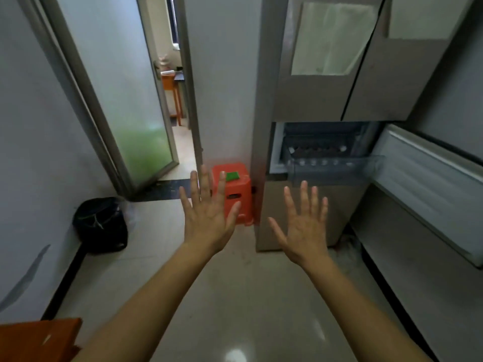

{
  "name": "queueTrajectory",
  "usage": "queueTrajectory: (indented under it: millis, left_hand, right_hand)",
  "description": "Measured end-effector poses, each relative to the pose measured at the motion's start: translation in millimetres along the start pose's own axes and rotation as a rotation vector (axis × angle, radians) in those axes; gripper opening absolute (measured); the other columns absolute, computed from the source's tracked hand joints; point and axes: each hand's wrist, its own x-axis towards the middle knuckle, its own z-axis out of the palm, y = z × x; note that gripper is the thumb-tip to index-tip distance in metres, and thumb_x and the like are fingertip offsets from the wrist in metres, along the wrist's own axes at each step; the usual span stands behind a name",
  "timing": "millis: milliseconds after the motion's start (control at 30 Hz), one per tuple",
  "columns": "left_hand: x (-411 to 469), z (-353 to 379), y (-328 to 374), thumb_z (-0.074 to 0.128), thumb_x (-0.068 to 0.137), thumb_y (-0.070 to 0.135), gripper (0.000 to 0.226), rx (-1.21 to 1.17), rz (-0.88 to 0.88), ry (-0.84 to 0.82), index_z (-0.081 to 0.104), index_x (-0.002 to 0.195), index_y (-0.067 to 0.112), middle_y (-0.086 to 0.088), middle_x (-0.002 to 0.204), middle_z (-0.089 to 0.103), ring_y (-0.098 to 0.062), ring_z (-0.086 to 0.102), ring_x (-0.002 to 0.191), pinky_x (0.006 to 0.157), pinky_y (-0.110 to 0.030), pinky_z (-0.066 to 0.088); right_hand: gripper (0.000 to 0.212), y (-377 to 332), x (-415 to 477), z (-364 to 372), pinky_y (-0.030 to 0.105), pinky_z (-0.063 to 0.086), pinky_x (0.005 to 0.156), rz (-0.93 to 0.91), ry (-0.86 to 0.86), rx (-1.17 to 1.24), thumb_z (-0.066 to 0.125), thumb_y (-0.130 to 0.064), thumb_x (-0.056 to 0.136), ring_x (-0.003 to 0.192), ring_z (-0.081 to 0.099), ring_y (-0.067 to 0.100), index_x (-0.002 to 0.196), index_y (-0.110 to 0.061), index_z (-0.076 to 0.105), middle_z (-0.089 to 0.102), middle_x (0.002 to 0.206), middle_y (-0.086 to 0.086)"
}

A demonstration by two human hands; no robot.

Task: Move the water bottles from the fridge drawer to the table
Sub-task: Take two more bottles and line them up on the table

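Note:
A tall grey fridge (326,100) stands at the right with its lower door (428,184) swung open to the right. Inside, a clear plastic drawer (337,171) is pulled out, and a row of white bottle caps (318,162) shows through its front. My left hand (209,212) and my right hand (303,226) are both held up in front of me over the floor, fingers spread, holding nothing. My right hand is just below and left of the drawer. An orange table corner (39,338) shows at the bottom left.
A red plastic stool (235,194) with a green item on it stands against the fridge's left side. A black bin (100,226) sits by the left wall. A frosted glass door (122,100) stands open onto another room. The tiled floor stretches ahead.

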Motion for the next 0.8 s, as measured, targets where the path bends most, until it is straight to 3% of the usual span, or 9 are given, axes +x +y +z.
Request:
queueTrajectory:
  millis: [333,467,800]
  left_hand:
    - [184,99,187,0.019,0.099,0.064,0.076,-0.15,0.297,-0.178,-0.017,0.155,0.028,-0.008,0.16,-0.031,-0.029,-0.027,0.148,0.119,-0.061,0.001]
    - [225,139,242,0.02,0.099,0.064,0.075,-0.147,0.384,-0.214,-0.012,0.156,0.028,-0.008,0.161,-0.028,-0.028,-0.027,0.148,0.12,-0.058,-0.004]
    - [328,256,297,0.009,0.093,0.071,0.079,0.088,0.279,-0.474,-0.018,0.155,0.031,-0.009,0.158,-0.034,-0.031,-0.029,0.146,0.118,-0.06,-0.007]
  right_hand:
    - [0.083,200,96,-10,0.058,0.0,0.121,0.291,0.057,-0.141,0.024,-0.068,0.094,0.152,-0.001,0.039,0.16,-0.02,0.009,-0.002,0.166,0.019]
    - [0.084,267,121,7,0.058,0.001,0.121,0.373,0.081,-0.134,0.031,-0.066,0.094,0.152,0.0,0.039,0.16,-0.018,0.01,0.001,0.165,0.02]
    - [0.085,387,263,104,0.056,0.005,0.122,0.286,-0.164,0.0,0.019,-0.072,0.094,0.152,-0.002,0.038,0.16,-0.021,0.0,-0.004,0.165,0.02]
